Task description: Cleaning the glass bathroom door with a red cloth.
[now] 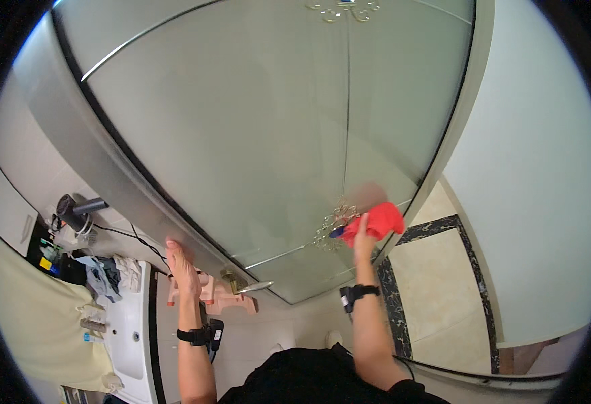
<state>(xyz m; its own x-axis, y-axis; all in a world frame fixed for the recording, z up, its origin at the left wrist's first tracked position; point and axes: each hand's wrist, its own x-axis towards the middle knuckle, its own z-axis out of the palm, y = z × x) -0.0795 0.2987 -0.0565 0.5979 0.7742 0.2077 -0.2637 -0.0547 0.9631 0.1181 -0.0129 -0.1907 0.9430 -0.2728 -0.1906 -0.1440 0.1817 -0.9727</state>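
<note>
Frosted glass, soft cloth, polished stone and glazed ceramic.

The door (262, 128) is matt frosted glass, smooth and milky, edged by a satin grey metal frame (73, 128), with a shiny metal handle (245, 286) and a glittering etched ornament (332, 225) near the red cloth (376, 222), which looks soft, matt and crumpled in the right hand (361, 232). The left hand (182, 266) lies flat on the frame's smooth finish. The floor (437, 296) is glossy cream tile with a dark marbled border. The washbasin (128, 323) is glossy white ceramic. Both wrist straps look matt black plastic.
</note>
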